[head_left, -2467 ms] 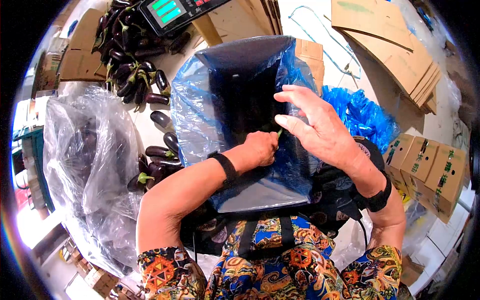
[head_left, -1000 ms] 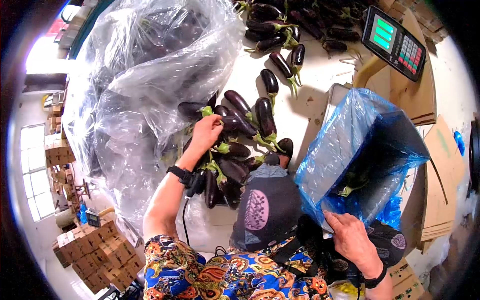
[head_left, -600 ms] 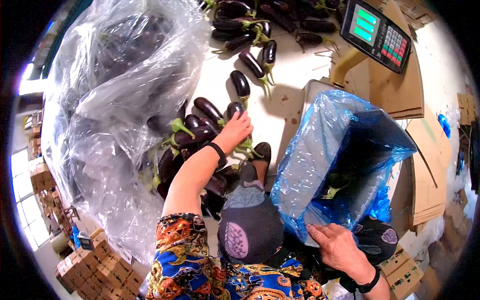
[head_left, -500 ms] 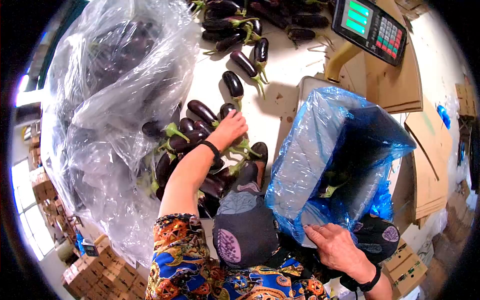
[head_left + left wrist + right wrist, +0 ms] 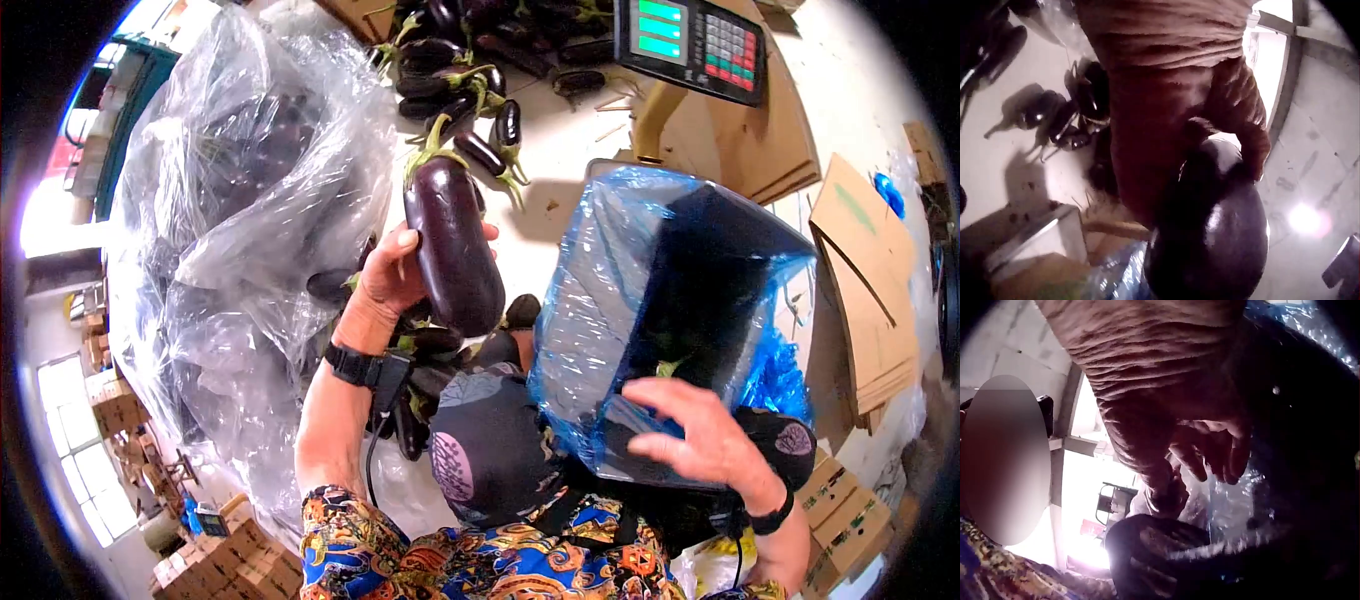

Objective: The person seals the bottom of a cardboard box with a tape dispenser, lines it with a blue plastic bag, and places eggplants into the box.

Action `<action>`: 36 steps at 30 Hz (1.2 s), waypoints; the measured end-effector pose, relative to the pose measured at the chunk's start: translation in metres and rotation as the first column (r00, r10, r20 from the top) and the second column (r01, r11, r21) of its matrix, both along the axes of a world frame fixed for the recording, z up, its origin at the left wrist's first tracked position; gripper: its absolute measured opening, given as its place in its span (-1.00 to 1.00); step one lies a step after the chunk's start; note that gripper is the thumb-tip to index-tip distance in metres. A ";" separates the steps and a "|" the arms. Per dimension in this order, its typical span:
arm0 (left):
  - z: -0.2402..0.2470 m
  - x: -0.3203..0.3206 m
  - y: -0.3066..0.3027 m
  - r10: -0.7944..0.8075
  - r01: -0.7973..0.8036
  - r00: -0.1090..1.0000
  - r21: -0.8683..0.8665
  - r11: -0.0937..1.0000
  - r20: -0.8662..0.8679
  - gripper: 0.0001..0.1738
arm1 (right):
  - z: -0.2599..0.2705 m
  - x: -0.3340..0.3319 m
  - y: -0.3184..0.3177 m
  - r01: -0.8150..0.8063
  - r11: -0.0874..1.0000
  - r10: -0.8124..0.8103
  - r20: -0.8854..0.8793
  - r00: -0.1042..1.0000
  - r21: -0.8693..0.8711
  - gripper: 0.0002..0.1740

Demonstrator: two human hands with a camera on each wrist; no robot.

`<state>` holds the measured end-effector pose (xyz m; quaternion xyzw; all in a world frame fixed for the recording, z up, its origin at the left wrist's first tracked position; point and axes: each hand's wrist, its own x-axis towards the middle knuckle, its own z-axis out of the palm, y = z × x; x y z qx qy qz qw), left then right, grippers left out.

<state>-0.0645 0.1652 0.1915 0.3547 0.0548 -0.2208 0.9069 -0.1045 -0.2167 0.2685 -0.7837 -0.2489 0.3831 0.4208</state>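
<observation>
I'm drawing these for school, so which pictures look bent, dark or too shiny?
Head view: edges bent, corners black, shiny streaks on the clear plastic bag; left wrist view: left hand dim, eggplant with a bright highlight, white glare spot at right; right wrist view: right hand shadowy beside white glare, lower right nearly black.

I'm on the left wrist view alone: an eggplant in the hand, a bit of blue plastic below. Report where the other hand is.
Observer: The right hand is over the near end of the blue-lined box, thumb and fingers apart, no eggplant in it.
Operator: Describe the end of mine that I can't see.
Observer: It has a green stem, pointing toward the top of the head view.
Operator: Now tell me what stands beyond the box.
Observer: A scale panel with a keypad and a green-lit display; I can't read any digits.
</observation>
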 end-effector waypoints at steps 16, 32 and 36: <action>0.087 0.031 -0.136 -0.775 0.087 0.524 0.883 0.460 0.352 -0.29 | -0.003 0.029 -0.024 0.604 0.706 -0.322 -0.590 0.740 0.371 -0.20; -0.023 -0.102 0.079 0.376 -0.118 0.923 0.872 0.475 -0.079 -0.50 | -0.164 0.027 -0.015 0.514 0.777 -0.628 -0.408 0.662 -0.363 -0.36; -0.055 -0.174 0.124 0.558 -0.124 0.827 0.945 0.304 -0.071 -0.54 | -0.197 0.017 -0.023 0.491 0.773 -0.625 -0.345 0.700 -0.402 -0.41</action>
